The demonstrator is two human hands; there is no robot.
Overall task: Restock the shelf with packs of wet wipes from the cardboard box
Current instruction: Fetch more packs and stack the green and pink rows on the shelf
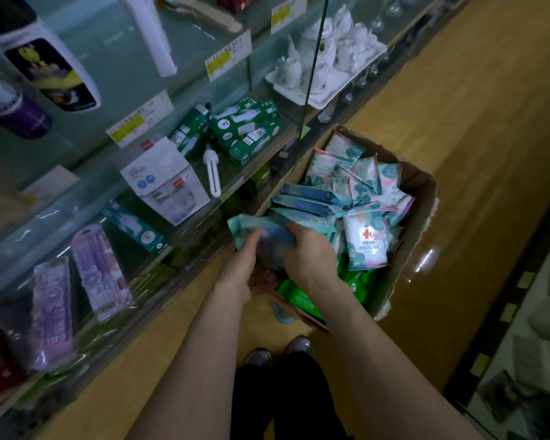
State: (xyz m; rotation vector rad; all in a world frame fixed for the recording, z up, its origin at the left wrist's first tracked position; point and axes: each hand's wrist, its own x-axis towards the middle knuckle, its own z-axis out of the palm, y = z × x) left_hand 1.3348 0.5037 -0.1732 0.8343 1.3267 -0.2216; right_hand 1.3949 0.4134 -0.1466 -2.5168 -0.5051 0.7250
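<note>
- L hand [246,265] & R hand [311,252]: both curl round one blurry teal wipes pack [251,227], over box's near-left edge.
- cardboard box [423,201]: on floor, full of more packs.
- floor [473,106]: shiny wood.
- glass shelf [232,185]: just beside box, on left.

Teal wipes pack [251,228] held over open cardboard box [419,198] full of packs.

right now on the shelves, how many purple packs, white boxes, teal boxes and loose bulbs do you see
purple packs: 2
white box: 1
teal box: 1
loose bulb: 1
total: 5
</note>
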